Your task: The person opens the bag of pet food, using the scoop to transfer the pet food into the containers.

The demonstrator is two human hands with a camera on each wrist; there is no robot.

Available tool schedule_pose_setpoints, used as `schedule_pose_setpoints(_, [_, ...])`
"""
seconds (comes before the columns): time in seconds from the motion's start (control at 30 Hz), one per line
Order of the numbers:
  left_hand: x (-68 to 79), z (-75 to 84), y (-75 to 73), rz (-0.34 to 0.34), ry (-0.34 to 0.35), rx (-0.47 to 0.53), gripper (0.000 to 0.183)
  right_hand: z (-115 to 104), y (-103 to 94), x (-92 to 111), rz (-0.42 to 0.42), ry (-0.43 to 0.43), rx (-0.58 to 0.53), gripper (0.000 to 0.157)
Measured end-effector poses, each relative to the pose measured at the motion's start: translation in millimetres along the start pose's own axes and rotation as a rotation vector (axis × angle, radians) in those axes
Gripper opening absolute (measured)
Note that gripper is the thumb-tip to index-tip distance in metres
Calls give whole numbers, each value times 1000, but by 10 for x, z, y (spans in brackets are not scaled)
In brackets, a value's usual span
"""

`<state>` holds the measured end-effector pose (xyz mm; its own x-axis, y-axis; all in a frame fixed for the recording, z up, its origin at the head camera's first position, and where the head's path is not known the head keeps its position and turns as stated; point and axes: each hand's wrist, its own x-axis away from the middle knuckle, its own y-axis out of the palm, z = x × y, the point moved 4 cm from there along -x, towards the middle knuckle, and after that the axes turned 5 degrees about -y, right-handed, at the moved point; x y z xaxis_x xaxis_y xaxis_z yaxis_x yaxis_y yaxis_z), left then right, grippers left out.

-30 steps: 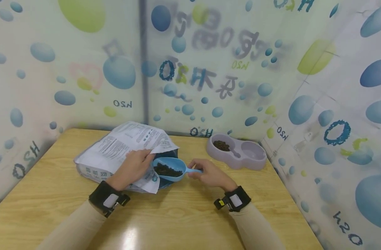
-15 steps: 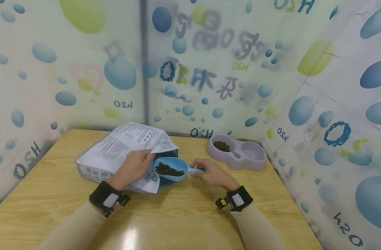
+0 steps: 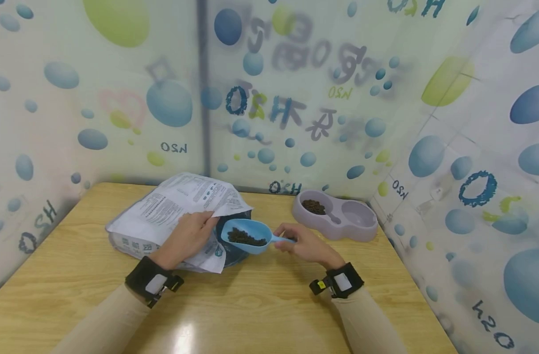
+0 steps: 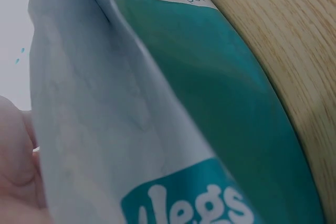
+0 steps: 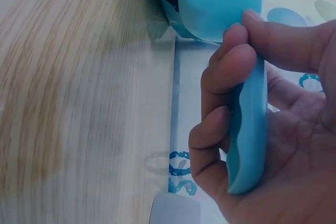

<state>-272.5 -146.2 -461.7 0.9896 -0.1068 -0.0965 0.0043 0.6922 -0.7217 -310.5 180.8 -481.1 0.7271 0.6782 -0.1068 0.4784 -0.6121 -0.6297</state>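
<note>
A white printed pet food bag [image 3: 172,206] lies on its side on the table, its mouth facing right. My left hand [image 3: 190,236] holds the bag by the edge of its mouth; its fingertips are hidden under the film. In the left wrist view the bag's green panel [image 4: 210,87] fills the middle, with part of the left hand [image 4: 18,166] behind the film. My right hand [image 3: 307,243] grips the handle of a light blue scoop [image 3: 252,228], fingers curled round it in the right wrist view. Brown kibble [image 3: 245,237] lies in the scoop, which is just at the bag's mouth.
A grey double pet bowl [image 3: 333,231] stands at the back right of the wooden table [image 3: 234,309]; its left compartment holds kibble [image 3: 314,206]. Walls with bubble patterns [image 3: 269,98] close off the back and both sides.
My right hand has drawn the loaded scoop slightly to the right, farther out of the bag's mouth. The left hand and the bag stay in place.
</note>
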Motion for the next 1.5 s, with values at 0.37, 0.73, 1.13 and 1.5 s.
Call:
schedule_pose_setpoints(0.37, [14, -18, -24, 3, -8, -9, 49, 38, -78, 22, 20, 4, 39, 19])
schedule_pose_setpoints(0.73, [-4, 10, -31, 11, 6, -46, 48, 13, -117, 73, 12, -38, 72, 21])
schedule_pose_setpoints(1.13, [-4, -59, 1, 4, -19, -51, 49, 73, -207, 226, 24, -66, 94, 21])
schedule_pose_setpoints(1.5, [-2, -49, 71, -16, -13, -31, 52, 125, -302, 381, 113, -49, 141, 17])
